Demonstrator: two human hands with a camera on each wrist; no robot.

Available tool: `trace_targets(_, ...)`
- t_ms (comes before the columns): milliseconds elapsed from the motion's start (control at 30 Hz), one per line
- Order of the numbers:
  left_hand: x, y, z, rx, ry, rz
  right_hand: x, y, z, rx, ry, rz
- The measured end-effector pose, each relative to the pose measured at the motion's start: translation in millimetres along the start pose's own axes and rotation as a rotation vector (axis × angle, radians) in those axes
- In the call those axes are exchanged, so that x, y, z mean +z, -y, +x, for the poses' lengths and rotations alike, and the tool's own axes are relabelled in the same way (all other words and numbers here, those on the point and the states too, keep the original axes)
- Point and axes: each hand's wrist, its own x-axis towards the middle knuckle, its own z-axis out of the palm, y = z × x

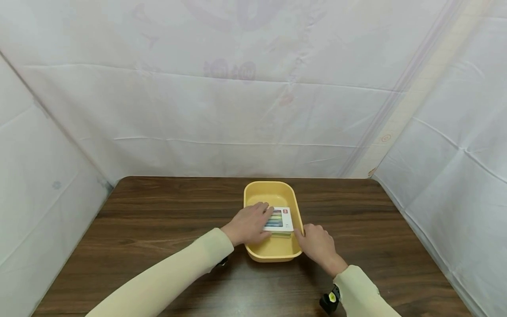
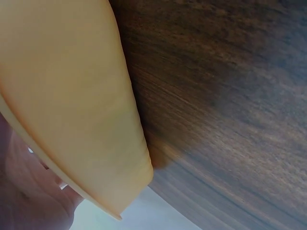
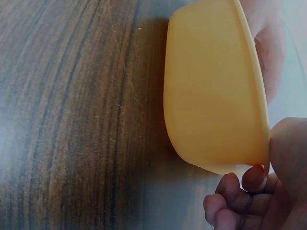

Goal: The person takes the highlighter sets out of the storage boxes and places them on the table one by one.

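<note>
A person's left hand grips a face-up white box, its long axis partly hidden, its red logo too small to read, inside a yellow tub pointing lengthwise away, right hand pinching the rim.

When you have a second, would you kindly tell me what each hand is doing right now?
Left hand: closed, holding the white box.
Right hand: closed, gripping the yellow bin.

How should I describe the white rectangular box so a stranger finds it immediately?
On the brown wooden table stands a rounded rectangular yellow tub. Inside, partly covered by the left hand, lies the white box; its multicoloured striped panel distinguishes it from the plain tub.
</note>
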Motion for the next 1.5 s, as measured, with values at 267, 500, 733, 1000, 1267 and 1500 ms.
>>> trace_targets(267,0.1,-1.9,-1.0,-0.001,0.016,-0.015,0.4,-0.3,1.2,-0.005,-0.005,0.002)
trace_targets(500,1.1,-2.1,-0.2,0.001,0.025,-0.012,0.9,0.7,4.6,0.001,-0.012,-0.002)
trace_targets(733,0.0,-3.7,1.5,0.016,0.018,0.010,0.8,1.0,5.9,0.034,0.013,0.010)
trace_targets(1000,-0.4,-4.1,3.0,0.031,0.006,0.035,0.5,1.0,6.7,0.042,0.024,0.016)
trace_targets(1267,-2.1,-4.1,3.9,0.034,0.018,0.052,-0.2,-2.0,6.0,0.064,0.016,-0.002)
trace_targets(1500,-6.1,-4.7,3.1,0.033,0.020,0.037,0.4,-5.6,4.6,0.045,0.008,-0.003)
